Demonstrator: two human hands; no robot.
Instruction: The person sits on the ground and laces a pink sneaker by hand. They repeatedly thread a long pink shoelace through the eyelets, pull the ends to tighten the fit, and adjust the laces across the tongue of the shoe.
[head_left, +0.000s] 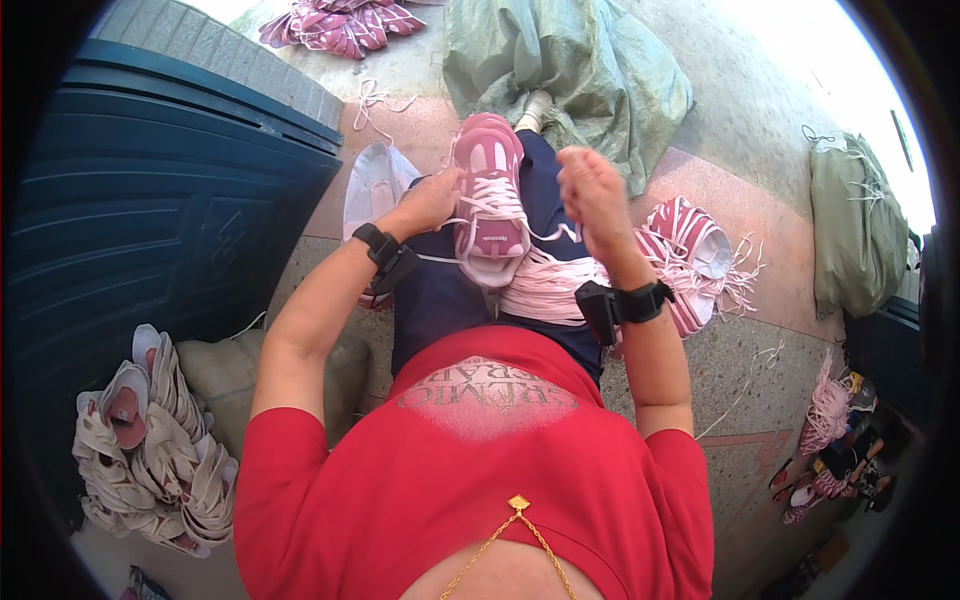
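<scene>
A pink and white shoe upper (489,228) lies across my thighs, its toe pointing away from me. White laces cross its front, and loose lace runs out on both sides. My left hand (432,199) is closed at its left edge, fingertips gripping the upper by the eyelets. To the right of the upper my right hand (594,198) is raised and closed, slightly blurred. A loose lace passes close below it; what its fingers hold is hidden. A bundle of pale pink laces (548,290) rests on my right thigh.
Striped pink uppers (684,240) are piled at my right, and a white upper (372,185) sits at my left. A green sack (570,70) lies ahead, a tied sack (850,230) far right. Beige uppers (160,450) are heaped lower left, near a dark blue door (160,190).
</scene>
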